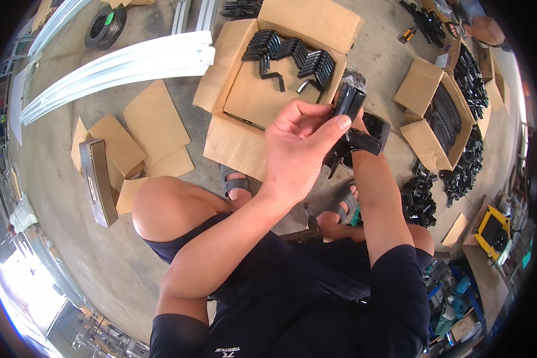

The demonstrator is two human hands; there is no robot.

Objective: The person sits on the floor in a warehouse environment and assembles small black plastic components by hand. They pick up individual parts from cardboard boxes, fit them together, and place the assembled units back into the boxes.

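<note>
My left hand (295,143) is closed on a glossy black bracket piece (349,100), thumb on the near side and fingers curled behind. Just beyond it, my right hand (359,123) is mostly hidden behind black parts, and its fingers do not show. More black bracket pieces (364,142) lie across that hand, apparently in its grasp. Below both hands stands an open cardboard box (250,95). Inside, black L-shaped brackets (319,67) are nested in slanting rows along the far side, and one bracket (273,77) lies apart from the rows.
White metal channels (119,74) and flattened cardboard (155,122) lie left. A second open box (420,92) of black parts stands right, with heaps of black parts (420,197) around it. A black coil (105,27) sits far left. Another person's hand (486,30) shows far right.
</note>
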